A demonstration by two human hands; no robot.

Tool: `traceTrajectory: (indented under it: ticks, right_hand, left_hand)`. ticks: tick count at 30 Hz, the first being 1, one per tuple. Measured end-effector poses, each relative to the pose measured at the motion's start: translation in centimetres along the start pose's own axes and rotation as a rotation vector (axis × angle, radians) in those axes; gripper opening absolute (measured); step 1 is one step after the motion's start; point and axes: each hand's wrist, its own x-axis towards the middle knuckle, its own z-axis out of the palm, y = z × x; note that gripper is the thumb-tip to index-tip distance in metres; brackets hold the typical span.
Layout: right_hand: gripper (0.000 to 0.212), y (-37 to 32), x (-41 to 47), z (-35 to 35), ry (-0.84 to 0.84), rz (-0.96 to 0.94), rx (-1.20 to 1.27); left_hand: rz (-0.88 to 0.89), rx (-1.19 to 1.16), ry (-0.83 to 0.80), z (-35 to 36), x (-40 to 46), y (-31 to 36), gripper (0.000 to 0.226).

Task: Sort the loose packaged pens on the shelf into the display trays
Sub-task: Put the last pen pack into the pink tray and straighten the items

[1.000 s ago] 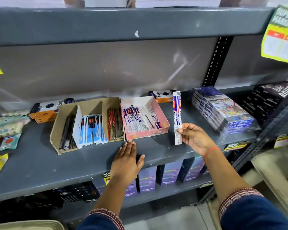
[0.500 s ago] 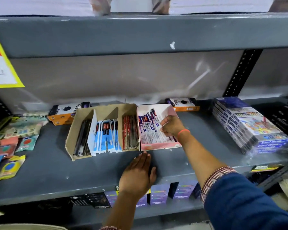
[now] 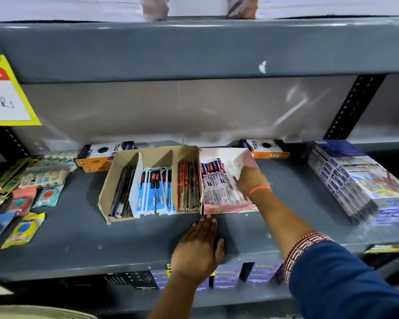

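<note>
A pink display tray (image 3: pixel 230 209) holds white and blue packaged pens (image 3: pixel 217 180). My right hand (image 3: pixel 251 180) is inside this tray, fingers curled on a pack lying on top of the stack. To its left stands a brown cardboard tray (image 3: pixel 115 180) with three slots: black pens (image 3: pixel 122 189), blue and white packs (image 3: pixel 154 192), red pens (image 3: pixel 188 185). My left hand (image 3: pixel 198 247) lies flat on the grey shelf (image 3: pixel 78 238), fingertips touching the trays' front edge, holding nothing.
Orange and black boxes (image 3: pixel 101 155) (image 3: pixel 267 149) lie behind the trays. A wrapped stack of books (image 3: pixel 355 178) sits at the right, small colourful packets (image 3: pixel 21 203) at the left. The upper shelf (image 3: pixel 194 49) hangs low overhead, with a yellow price tag (image 3: pixel 7 100).
My right hand carried a white and blue packaged pen from the shelf right of the pink tray into that tray and now presses it down. My left hand stayed put.
</note>
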Motion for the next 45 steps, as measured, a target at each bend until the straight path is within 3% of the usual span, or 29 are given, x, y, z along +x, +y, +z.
traceTrajectory:
  ticks: [3,12,14,16,18,20,26,32,45]
  right_hand:
    - [0.031,0.6,-0.1,0.8,-0.051,-0.001,-0.013]
    - [0.031,1.1,0.7,0.4,-0.058,0.121,0.273]
    - [0.03,1.4,0.8,-0.2,-0.102,0.165,0.387]
    - [0.005,1.7,0.7,-0.9,-0.147,0.209,0.547]
    - [0.024,2.5,0.8,-1.3,-0.209,0.275,0.771]
    - [0.029,2.9,0.5,-1.7,-0.227,0.316,0.976]
    - [0.026,2.7,-0.9,-2.8,-0.168,0.181,1.198]
    - [0.026,2.5,-0.2,-3.2,-0.291,0.131,1.398]
    - [0.031,0.9,4.1,-2.4,-0.284,0.098,1.039]
  left_hand:
    - [0.002,0.001,0.015,0.0,0.0,0.1,0.05]
    - [0.019,0.016,0.093,0.3,0.0,0.0,0.05]
    - [0.017,0.023,0.104,0.3,0.0,0.0,0.05]
    - [0.014,0.021,0.107,0.4,-0.1,0.0,0.051]
    - [0.011,0.022,0.105,0.4,-0.1,0.0,0.051]
    - [0.012,0.025,0.107,0.5,-0.1,0.0,0.051]
    - [-0.007,0.021,0.092,0.6,-0.3,-0.2,0.051]
    - [0.002,0.016,0.085,0.6,-0.3,-0.1,0.05]
    - [0.021,0.009,0.115,0.7,-0.1,-0.3,0.049]
